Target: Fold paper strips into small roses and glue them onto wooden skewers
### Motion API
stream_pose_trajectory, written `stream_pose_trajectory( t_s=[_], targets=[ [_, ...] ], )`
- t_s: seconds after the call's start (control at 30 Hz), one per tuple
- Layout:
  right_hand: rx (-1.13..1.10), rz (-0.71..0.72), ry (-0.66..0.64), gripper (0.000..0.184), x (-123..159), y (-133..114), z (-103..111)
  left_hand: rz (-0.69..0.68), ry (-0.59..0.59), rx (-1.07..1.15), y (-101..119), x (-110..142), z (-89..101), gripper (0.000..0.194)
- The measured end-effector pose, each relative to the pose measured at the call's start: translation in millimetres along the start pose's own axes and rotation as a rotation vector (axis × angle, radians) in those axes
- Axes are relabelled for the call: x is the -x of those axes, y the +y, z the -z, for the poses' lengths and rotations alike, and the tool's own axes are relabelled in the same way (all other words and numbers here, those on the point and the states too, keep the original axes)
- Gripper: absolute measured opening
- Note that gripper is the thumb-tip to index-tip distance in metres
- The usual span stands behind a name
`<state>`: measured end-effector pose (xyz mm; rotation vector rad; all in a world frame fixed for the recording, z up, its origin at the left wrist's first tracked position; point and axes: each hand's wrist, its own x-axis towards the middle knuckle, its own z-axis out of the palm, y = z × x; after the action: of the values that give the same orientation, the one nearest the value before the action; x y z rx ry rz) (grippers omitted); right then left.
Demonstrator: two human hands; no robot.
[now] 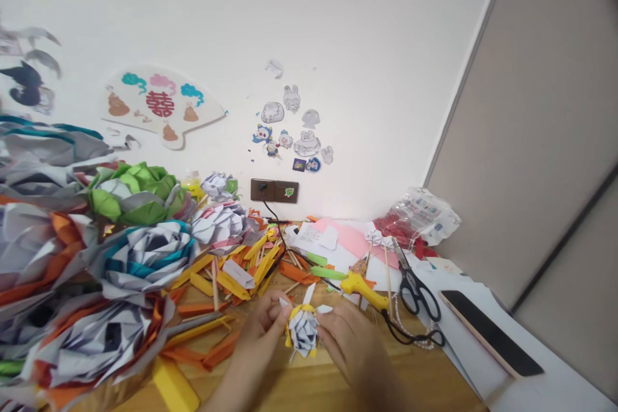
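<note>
A small folded paper flower [303,329], white in the middle with yellow petals round it, is held up between my two hands above the wooden table. My left hand [263,328] is closed on its left side, thumb and fingers pinching the edge. On the other side, my right hand [345,335] has its fingers closed at a white petal that sticks out. Another white strip points up from the flower's top. Just beyond my right hand lies a yellow glue gun [364,290], its black cord curling to the right.
Large paper flowers [149,254] are piled at the left. Orange and yellow folded paper strips [263,264] cover the back of the table. Black-handled scissors [418,293], a string of beads and a phone [492,333] lie at the right. A socket [274,190] with a plugged-in cord is on the wall.
</note>
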<state>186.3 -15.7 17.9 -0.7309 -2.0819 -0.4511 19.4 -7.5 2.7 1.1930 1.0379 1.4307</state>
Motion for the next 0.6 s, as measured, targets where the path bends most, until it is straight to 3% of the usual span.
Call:
stream_pose_trajectory(
  t_s=[0.17, 0.47, 0.6],
  targets=[
    [0.012, 0.034, -0.018, 0.027, -0.7, -0.9, -0.3, 0.03, -0.012, 0.036, 5.3, 2.0, -3.4, 0.04],
    [-0.256, -0.303, 0.017, 0.019, 14.4, -5.3, -10.1, 0.049, -0.045, 0.098, 3.4, 2.7, -3.7, 0.039],
    [-0.231, -0.306, 0.022, 0.023, 15.5, -6.0, -13.1, 0.044, -0.004, 0.078, 1.2, 1.8, -2.5, 0.04]
  ],
)
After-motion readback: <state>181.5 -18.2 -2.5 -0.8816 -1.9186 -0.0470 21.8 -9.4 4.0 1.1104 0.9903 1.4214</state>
